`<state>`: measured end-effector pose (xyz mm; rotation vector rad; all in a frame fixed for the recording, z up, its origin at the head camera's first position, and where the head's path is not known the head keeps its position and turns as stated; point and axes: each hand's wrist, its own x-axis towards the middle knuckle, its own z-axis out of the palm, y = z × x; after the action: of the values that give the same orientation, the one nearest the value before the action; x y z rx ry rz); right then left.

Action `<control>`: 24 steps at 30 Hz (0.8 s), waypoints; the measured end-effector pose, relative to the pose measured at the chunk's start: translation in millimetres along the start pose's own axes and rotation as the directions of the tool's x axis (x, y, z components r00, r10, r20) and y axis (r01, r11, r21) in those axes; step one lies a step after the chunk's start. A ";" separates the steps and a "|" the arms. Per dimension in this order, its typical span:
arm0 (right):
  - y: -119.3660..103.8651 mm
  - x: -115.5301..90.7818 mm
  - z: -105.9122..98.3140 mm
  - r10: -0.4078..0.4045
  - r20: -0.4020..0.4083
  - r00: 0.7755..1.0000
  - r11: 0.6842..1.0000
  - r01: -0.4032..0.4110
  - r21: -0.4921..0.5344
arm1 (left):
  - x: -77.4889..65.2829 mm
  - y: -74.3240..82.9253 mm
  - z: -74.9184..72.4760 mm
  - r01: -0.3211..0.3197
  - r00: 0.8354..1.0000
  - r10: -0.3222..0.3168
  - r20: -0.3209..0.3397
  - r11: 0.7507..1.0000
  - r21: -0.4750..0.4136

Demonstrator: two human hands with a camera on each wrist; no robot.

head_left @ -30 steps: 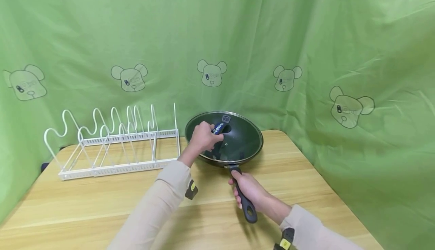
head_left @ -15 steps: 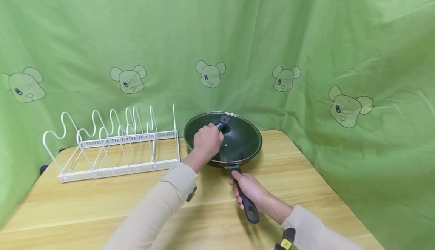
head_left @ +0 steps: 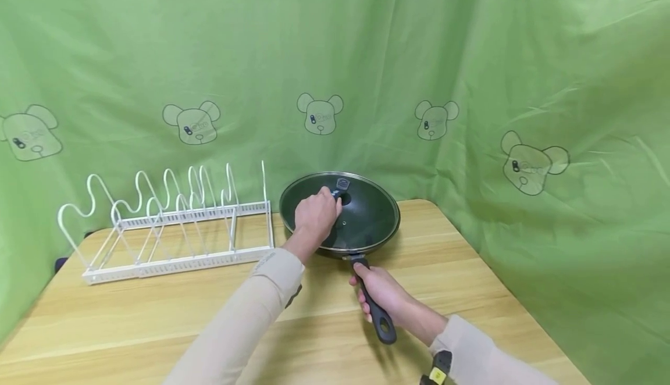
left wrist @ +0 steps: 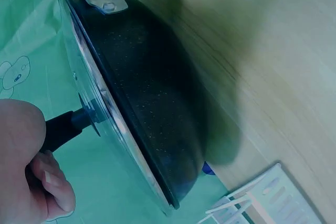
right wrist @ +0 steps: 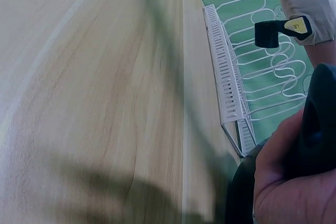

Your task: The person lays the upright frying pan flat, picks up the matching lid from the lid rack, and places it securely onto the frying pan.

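A dark wok (left wrist: 152, 87) stands at the back of the wooden table, its glass lid (head_left: 369, 216) seated on the rim. My left hand (head_left: 316, 217) grips the lid's black handle (left wrist: 59, 130), fingers curled round it in the left wrist view. Lower right, my right hand (head_left: 386, 293) holds the wok's long black handle (head_left: 386, 331), thumb along its top near the metal bracket. Most of the lid handle is hidden behind my left hand in the head view.
A white wire pan rack (head_left: 178, 267) with several upright loops stands on the table (head_left: 131, 327) just left of the wok. Behind and to the right hangs a green curtain (head_left: 251, 53) printed with bear heads.
My left hand has turned and closed more fully round the lid handle, covering its lettering. My right hand keeps its hold on the wok handle. The head view has shifted slightly.
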<state>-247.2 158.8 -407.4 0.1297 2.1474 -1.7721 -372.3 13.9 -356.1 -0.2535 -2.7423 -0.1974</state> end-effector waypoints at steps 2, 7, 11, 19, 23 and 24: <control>0.5 0.2 0.6 -0.003 0.005 1.000 1.000 0.003 0.001 | 1.2 -0.6 0.6 0.016 1.000 -0.016 0.006 0.999 -0.037; 2.7 -0.1 2.1 0.006 0.005 1.000 1.000 -0.006 0.000 | 1.0 -3.0 5.3 0.071 0.997 -0.067 0.035 0.990 -0.122; 3.3 -0.3 2.5 0.018 0.006 1.000 1.000 -0.018 0.005 | -0.1 -3.3 7.8 0.088 0.996 -0.084 0.030 0.984 -0.157; 1.3 -0.8 0.7 0.017 0.010 1.000 1.000 -0.017 0.007 | -1.1 0.6 8.8 0.056 0.998 -0.061 -0.025 0.983 -0.173; 0.0 -0.4 -0.5 0.012 0.005 1.000 1.000 -0.012 0.007 | -0.8 1.9 9.2 0.045 0.998 -0.052 -0.045 0.988 -0.148; 0.0 -0.3 -0.7 0.011 0.005 1.000 1.000 -0.011 0.007 | -0.9 2.1 9.5 0.046 0.998 -0.052 -0.044 0.989 -0.140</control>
<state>-247.1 159.5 -407.2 0.1393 2.1329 -1.7724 -374.4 17.4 -365.0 -0.2159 -2.6921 -0.4039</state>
